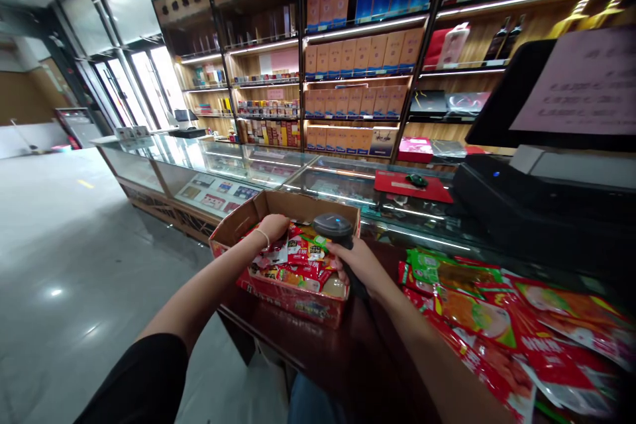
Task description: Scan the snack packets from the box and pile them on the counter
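My right hand [355, 258] is wrapped round the handle of a black barcode scanner [334, 225], whose head shows a small blue light. The scanner is over the right side of an open cardboard box [298, 301] with red printed sides. Inside the box lie several shiny red snack packets [303, 268], some with green or yellow parts. My left hand [274, 228], with a thin bracelet at the wrist, reaches down among the packets at the box's back left. Its fingers are mostly hidden, so whether they grip a packet cannot be told.
More snack packets [497, 318] are heaped on the dark counter [358, 358] at right. Behind the box runs a glass display case [253, 165], with a red mat [412, 187] and a mouse on it. A black terminal [536, 192] stands at right; stocked shelves [355, 86] line the wall.
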Demonstrator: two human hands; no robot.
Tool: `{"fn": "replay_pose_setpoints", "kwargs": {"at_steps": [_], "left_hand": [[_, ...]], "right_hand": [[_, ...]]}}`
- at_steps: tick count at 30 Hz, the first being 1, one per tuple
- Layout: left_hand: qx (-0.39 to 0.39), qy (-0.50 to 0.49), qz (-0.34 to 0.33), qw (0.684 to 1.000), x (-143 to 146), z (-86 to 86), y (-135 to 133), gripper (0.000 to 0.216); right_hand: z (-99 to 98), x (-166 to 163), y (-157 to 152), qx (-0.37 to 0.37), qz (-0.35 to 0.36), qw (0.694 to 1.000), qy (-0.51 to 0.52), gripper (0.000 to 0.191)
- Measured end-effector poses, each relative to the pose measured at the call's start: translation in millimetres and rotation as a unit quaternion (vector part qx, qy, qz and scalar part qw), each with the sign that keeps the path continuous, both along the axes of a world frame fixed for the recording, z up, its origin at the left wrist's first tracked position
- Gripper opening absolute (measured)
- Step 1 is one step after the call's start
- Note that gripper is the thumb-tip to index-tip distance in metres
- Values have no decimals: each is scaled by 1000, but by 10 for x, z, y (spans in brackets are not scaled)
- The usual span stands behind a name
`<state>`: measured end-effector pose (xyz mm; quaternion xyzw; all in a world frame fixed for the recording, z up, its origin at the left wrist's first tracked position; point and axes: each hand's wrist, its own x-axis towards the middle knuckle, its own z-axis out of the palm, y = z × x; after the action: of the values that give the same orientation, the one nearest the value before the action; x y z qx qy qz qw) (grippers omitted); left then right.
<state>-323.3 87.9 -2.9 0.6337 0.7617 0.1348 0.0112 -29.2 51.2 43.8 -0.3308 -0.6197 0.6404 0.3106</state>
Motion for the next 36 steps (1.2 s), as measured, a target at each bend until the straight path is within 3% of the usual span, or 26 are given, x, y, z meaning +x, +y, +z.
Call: {"fn": "replay_pose_setpoints", "kwargs": {"at_steps": [4,8,13,17,19,23,26,29,36], "left_hand": [[173,-57,35,983,20,241,-131,19],[287,-260,72,919,113,455,-259,25],[274,-568,46,775,579,629,-441,33],[256,-716,-11,650,1044,704,-563,28],[253,-754,-23,606,1276,718,-616,25],[204,-809,-52,548,1827,685,-736,17],[147,-838,-94,517,2311,609,-826,16],[106,-846,-124,507,2759,492,-870,19],[78,-821,-97,558,3428,134,-804,29]], "right_hand": [[-32,34,-8,8,-8,1000,6,35],[-65,77,-50,18,-46,998,41,40],[-6,272,-212,33,-96,988,116,45],[116,628,-381,45,-129,984,116,45],[155,853,-468,52,-147,983,102,43],[114,1321,-647,83,-192,977,33,43],[-2,1648,-792,84,-229,970,7,44],[-131,1944,-961,59,-255,965,-7,44],[-337,2427,-1369,48,-274,959,-53,41]]}}
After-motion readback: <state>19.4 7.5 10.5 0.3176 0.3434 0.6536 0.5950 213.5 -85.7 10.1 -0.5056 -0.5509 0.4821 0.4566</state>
